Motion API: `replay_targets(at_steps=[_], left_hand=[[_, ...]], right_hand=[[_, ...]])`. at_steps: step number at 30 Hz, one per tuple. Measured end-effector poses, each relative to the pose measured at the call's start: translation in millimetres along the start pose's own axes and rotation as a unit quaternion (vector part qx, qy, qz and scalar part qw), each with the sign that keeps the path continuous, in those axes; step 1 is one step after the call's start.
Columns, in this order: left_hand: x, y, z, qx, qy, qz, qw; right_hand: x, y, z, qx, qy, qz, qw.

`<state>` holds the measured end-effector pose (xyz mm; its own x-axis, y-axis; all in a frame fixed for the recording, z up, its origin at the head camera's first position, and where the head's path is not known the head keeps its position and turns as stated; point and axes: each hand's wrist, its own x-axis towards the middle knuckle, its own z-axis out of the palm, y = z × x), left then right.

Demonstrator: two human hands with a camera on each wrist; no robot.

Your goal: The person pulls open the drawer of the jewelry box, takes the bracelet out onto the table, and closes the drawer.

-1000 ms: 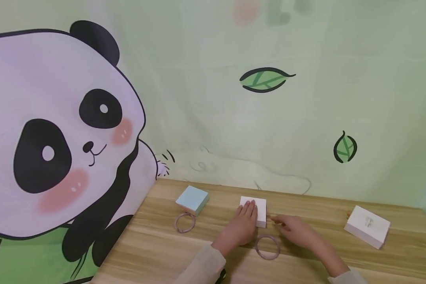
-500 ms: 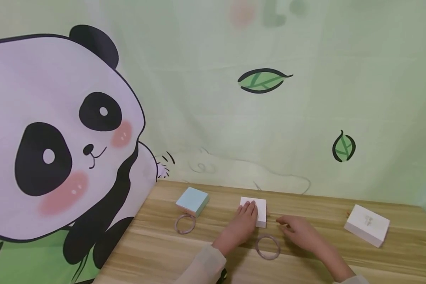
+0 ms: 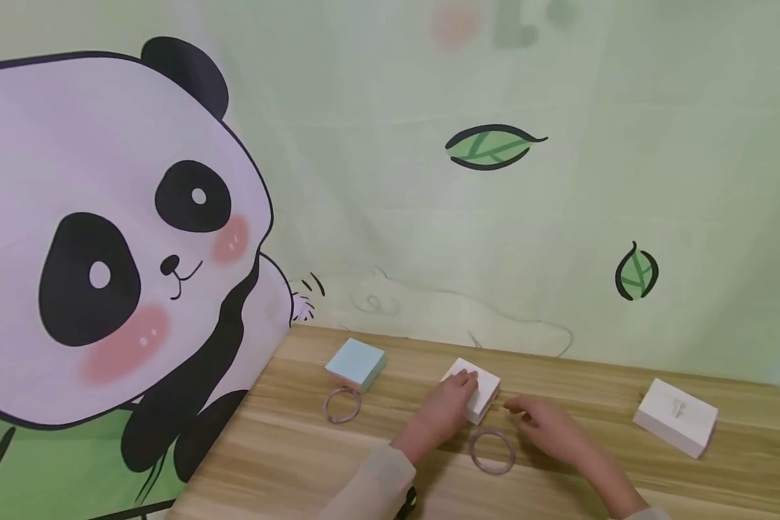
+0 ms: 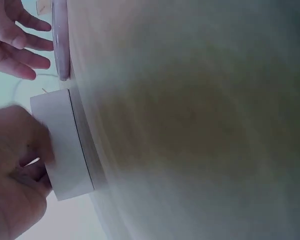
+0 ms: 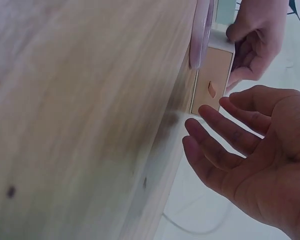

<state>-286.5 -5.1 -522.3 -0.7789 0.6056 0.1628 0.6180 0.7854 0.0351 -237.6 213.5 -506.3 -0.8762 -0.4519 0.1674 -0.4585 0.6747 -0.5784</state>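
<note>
My left hand [image 3: 437, 413] grips a small white drawer box [image 3: 486, 390] on the wooden table, fingers bent over its top and thumb at its side. In the right wrist view the box's peach end face [image 5: 216, 70] shows, with a short ribbon tab [image 5: 212, 89] at its middle. Just right of the box, my right hand [image 3: 551, 427] hovers with loosely bent fingers, holding nothing. Its fingertips point toward that end face. A pale purple bangle [image 3: 473, 462] lies in front of the box, between the two hands.
A light blue box [image 3: 357, 363] sits at the table's left, with a second bangle [image 3: 326, 413] before it. Far to the right is another white box [image 3: 676, 413] with small printing on its lid. A panda-printed cloth [image 3: 390, 209] hangs behind the wooden table [image 3: 578, 484].
The white box has turned clockwise under my left hand, whose fingers have bent more around it. My right hand has drawn slightly away from the box's right side.
</note>
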Motion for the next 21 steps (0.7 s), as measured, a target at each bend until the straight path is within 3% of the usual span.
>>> replay_targets(at_steps=[5, 14, 21], left_hand=[[-0.7, 1.7, 1.8, 0.003, -0.023, 0.010, 0.9997], [2.2, 4.1, -0.9, 0.024, -0.032, 0.016, 0.9991], [-4.4, 10.0, -4.8, 0.059, -0.037, 0.047, 0.9965]], right_hand=[[1.2, -1.9, 1.7, 0.006, -0.006, -0.002, 1.000], [4.8, -3.6, 2.6, 0.018, -0.011, -0.003, 1.000], [1.8, -3.7, 1.7, 0.032, -0.012, 0.004, 0.999]])
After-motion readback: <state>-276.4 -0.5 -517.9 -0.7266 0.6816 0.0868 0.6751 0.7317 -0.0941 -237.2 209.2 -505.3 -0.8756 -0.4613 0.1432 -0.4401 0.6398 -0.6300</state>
